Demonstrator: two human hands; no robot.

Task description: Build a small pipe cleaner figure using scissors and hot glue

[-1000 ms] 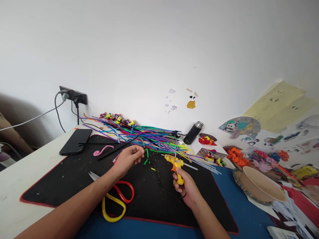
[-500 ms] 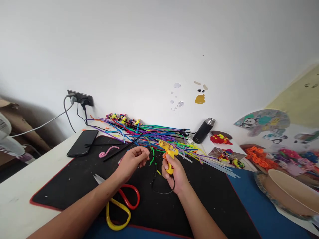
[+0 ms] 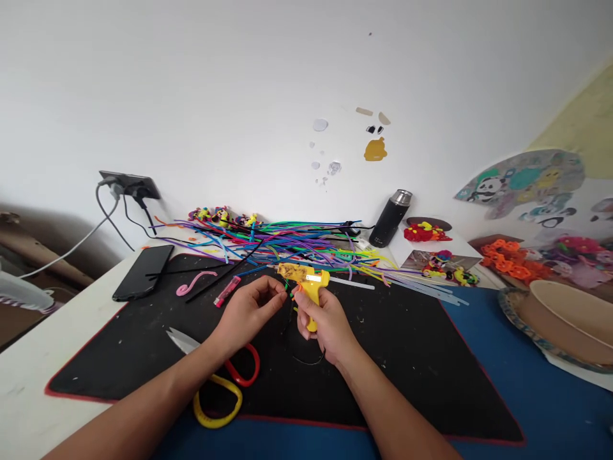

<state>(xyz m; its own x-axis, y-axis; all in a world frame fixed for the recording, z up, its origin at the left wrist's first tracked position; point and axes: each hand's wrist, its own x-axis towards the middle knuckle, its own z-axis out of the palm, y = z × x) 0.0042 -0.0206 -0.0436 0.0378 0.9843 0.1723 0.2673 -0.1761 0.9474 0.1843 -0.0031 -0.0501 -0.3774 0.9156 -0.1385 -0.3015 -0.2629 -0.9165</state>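
My right hand (image 3: 323, 322) is wrapped round a yellow glue gun (image 3: 312, 294), its nozzle pointing left and a clear glue stick (image 3: 352, 283) sticking out of its back. My left hand (image 3: 253, 308) is pinched just left of the gun, at a small green piece (image 3: 286, 287) by the fingertips; its shape is mostly hidden. Below the hands a thin black cord (image 3: 309, 363) curves over the black mat (image 3: 397, 383). Red-and-yellow-handled scissors (image 3: 218, 377) lie partly under my left forearm, and a pink lighter (image 3: 227, 291) rests beyond my left wrist.
A phone (image 3: 143, 273) lies at the left. Colourful pipe cleaners (image 3: 287, 243) spread along the wall beside a black flask (image 3: 390, 218). At the right are a white box (image 3: 454, 246), orange pieces (image 3: 512, 260) and a beige bowl (image 3: 575, 319). A pink curled piece (image 3: 196, 281) lies left.
The glue gun has turned more level and moved left, close to my left fingertips. A green piece now shows at those fingertips. The view has shifted, and the pink lighter is uncovered.
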